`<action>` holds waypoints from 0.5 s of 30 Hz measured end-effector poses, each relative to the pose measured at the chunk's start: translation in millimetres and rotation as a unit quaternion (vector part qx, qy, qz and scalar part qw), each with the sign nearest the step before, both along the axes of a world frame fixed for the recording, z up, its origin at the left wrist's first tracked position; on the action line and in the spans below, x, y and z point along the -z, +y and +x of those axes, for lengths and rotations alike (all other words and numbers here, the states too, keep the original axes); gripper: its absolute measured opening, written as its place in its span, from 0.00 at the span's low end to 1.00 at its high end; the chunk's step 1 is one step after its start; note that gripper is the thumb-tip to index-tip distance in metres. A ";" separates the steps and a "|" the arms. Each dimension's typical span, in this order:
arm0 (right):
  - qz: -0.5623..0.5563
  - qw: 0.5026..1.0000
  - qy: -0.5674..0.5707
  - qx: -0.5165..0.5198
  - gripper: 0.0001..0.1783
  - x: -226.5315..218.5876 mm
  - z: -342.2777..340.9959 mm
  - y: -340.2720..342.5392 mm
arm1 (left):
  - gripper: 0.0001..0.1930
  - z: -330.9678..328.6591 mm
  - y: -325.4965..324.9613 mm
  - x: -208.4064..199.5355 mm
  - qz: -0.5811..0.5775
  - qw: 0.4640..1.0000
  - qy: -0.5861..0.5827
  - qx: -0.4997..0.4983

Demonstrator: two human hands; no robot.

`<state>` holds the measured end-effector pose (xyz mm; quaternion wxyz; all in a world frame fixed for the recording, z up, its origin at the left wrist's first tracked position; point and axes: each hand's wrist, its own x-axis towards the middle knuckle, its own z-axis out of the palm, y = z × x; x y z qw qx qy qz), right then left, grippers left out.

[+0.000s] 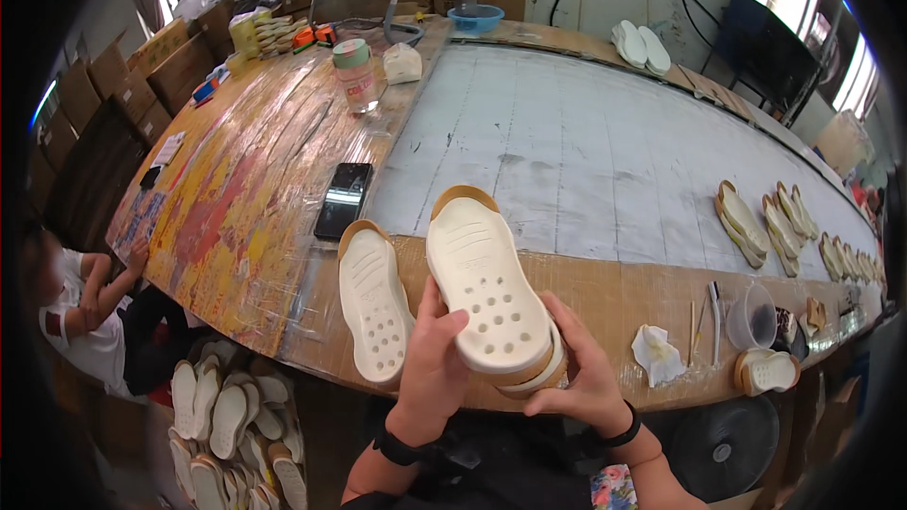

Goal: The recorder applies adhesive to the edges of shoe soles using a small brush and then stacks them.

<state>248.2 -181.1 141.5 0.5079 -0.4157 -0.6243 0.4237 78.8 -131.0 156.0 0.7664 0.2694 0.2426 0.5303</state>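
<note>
A cream shoe sole (pixel 477 264) with a tan heel rim and round holes is held up in front of me, tilted, above the table's near edge. My left hand (pixel 433 359) is closed on its left side, thumb on the upper face. My right hand (pixel 584 368) grips the opposite lower edge, where a tan and cream layer (pixel 534 373) shows beneath; I cannot tell whether it is a separate piece. Left of my hands, a similar sole (pixel 371 297) lies flat on the brown table edge (pixel 614 288).
A black phone (pixel 343 200) and a pink bottle (pixel 356 80) stand left of the grey mat (pixel 567 151). To the right are several soles (pixel 742 224), a crumpled tissue (pixel 658 356), a toothbrush-like stick (pixel 715 316) and a clear cup (pixel 752 314). A person (pixel 90 312) sits at far left near piled soles (pixel 231 416).
</note>
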 end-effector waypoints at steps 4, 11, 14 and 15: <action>0.132 0.974 -0.179 0.049 0.51 -13.2 -4.3 -2.4 | 0.31 -8.0 0.7 16.9 -0.067 0.993 -0.073 0.062; 0.296 0.935 -0.192 0.034 0.43 -8.1 -16.3 -16.5 | 0.27 -20.9 -17.2 -2.5 -0.096 0.992 -0.027 0.071; 0.238 0.970 -0.028 -0.029 0.45 13.6 -17.6 -11.6 | 0.27 -53.1 -14.2 -6.9 -0.058 0.994 -0.044 0.086; 0.188 0.982 -0.001 -0.036 0.44 20.1 -21.1 -6.2 | 0.26 -62.5 -16.4 -13.5 -0.056 0.996 -0.029 0.055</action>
